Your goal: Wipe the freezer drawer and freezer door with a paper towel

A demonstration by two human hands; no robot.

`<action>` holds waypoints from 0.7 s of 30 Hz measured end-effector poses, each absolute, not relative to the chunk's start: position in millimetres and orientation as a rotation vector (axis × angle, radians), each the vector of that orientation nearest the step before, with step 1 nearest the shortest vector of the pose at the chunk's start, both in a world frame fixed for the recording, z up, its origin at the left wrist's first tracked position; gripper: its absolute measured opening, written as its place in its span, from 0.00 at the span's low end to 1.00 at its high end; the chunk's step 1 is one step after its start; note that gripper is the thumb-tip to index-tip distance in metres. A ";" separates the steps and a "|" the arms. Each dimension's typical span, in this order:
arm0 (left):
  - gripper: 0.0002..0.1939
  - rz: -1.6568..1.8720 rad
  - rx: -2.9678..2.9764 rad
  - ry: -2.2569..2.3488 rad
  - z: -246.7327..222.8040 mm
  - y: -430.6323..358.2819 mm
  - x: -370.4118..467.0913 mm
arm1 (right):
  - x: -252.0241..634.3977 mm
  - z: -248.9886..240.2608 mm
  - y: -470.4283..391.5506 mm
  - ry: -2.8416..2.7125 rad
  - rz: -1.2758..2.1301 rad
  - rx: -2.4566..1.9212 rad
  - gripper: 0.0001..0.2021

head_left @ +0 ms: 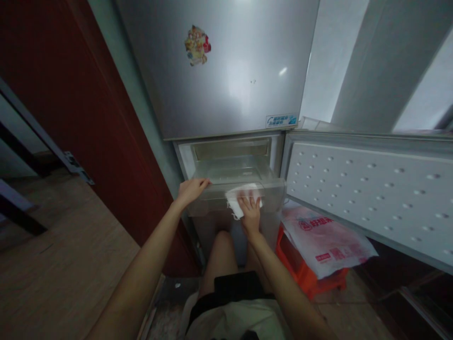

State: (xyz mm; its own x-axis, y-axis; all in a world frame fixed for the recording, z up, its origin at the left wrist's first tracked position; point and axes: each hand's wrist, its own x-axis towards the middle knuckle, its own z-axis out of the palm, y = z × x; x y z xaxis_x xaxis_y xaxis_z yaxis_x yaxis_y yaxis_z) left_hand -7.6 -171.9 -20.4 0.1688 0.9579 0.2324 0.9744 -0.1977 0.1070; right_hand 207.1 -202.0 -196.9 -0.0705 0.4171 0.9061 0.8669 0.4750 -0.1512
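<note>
The left hand [193,191] grips the drawer [273,194] at its top left edge, the right hand [250,213] presses the cloth [234,200] flat, and pushing hard could slide the drawer in.

An orange stool [302,274] stands on the floor [348,311], and on this stool lies a white bag [325,241] with red print. Left of the stool, well apart, is a dark red door [81,94] with a metal fitting [78,166].
</note>
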 end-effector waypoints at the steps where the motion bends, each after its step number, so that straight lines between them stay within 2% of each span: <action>1: 0.26 -0.386 -2.353 -1.947 -19.9 -172.2 -7.3 | 208.2 -197.9 -202.1 -1.627 -0.520 -1.110 0.29; 6: 0.26 -0.377 -2.345 -1.958 -19.3 -172.2 -7.1 | 186.3 -193.3 -199.2 -1.436 -0.443 -1.098 0.33; 12: 0.28 -0.380 -2.333 -1.947 -19.3 -173.4 -7.0 | 143.8 -184.3 -196.3 -1.534 -0.295 -1.068 0.38; 21: 0.27 -0.391 -2.339 -1.955 -21.3 -171.8 -7.2 | 105.9 -195.3 -188.6 -1.954 -0.320 -0.920 0.27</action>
